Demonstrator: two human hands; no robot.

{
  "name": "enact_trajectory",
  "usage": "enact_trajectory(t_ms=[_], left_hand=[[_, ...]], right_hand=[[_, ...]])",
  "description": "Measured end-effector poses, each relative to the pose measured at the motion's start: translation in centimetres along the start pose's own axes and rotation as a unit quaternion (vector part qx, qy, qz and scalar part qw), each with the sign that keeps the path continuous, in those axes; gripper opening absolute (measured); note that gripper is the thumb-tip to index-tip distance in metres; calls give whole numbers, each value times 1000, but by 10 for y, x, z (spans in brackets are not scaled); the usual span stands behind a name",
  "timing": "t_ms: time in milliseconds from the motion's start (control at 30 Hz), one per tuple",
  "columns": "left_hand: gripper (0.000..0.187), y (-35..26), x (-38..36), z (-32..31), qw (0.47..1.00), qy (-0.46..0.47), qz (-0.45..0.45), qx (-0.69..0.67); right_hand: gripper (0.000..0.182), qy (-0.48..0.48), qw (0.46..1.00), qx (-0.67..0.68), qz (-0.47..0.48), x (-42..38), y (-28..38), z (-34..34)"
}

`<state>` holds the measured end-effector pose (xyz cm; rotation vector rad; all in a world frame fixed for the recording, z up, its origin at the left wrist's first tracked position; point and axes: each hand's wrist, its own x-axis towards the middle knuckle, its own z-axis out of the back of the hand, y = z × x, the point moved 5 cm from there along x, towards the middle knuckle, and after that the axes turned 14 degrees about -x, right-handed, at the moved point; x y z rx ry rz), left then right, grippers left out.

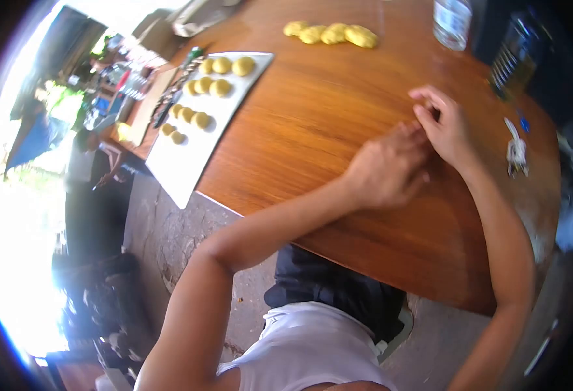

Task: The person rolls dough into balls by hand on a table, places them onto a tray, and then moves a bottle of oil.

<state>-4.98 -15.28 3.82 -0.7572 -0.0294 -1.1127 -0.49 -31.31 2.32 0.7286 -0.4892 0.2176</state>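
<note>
Over the wooden table, my left hand (391, 168) and my right hand (448, 127) meet, the left fingers lying against the right palm side. Motion smears the left fingers. My right fingers curl inward, with a small gap beside the thumb; whatever lies between the palms, if anything, is hidden. Beyond them, a row of several yellow dough lumps (332, 34) rests on the tabletop. To the left, a white tray (181, 171) carries rows of round yellow dough balls (219, 88), its near corner jutting past the table edge.
A clear bottle (452, 25) and a dark bottle (518, 55) stand at the back right of the table (286, 124). A coiled white cable (516, 155) lies right of my hands. Another person (107, 153) is at the far left.
</note>
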Motion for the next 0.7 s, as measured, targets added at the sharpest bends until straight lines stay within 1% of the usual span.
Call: enact_trajectory(t_ms=[67,100,167,200,267,300,333,367,400,433,467,500,533,567,600,633,667,700], left_hand=[[51,-16,-25,2,997,27,-61,-33],[51,-21,-38,7,998,20,-59,-20],[56,-26,-64,13,991,78,-43,-102],[56,-21,-67,18,991,77,-43,-99],[60,-8,-72,23,984,112,-10,-135],[60,-7,-67,24,985,109,-11,-134],[62,-5,-59,24,991,110,0,-83],[64,-3,-50,21,993,109,5,-36],[64,-5,-44,17,993,104,-12,-46],[65,-4,-38,15,997,81,11,-19],[67,-3,-30,15,998,55,30,4],[67,-1,-22,18,999,44,-1,-15],[70,10,-18,16,992,114,3,-45],[74,21,-12,20,981,184,8,-67],[77,35,-1,39,929,196,99,-298],[81,47,9,63,819,205,187,-502],[83,74,17,84,830,160,199,-496],[83,75,20,97,835,159,187,-492]], right_hand=[[19,27,997,57,-37,-2,0,-1],[19,26,997,61,-23,0,8,2],[20,66,995,29,-65,-2,11,4],[20,66,995,30,-62,-2,12,7],[17,69,996,13,-54,-2,14,8],[16,72,996,3,-49,0,16,8],[16,71,996,-3,-48,0,16,7],[15,53,998,1,-19,0,17,5],[14,35,999,-2,8,-2,17,8],[14,56,998,3,-21,-3,15,8],[15,56,998,11,-27,-3,15,7],[15,53,998,32,-29,-3,16,8],[15,45,998,19,-29,-3,18,10],[15,67,995,-11,-72,-3,21,15],[14,9,999,-29,-15,-5,18,14],[13,29,997,-62,-22,-4,22,15],[13,56,995,-79,-30,-2,23,14],[12,85,991,-93,-44,-3,26,17]])
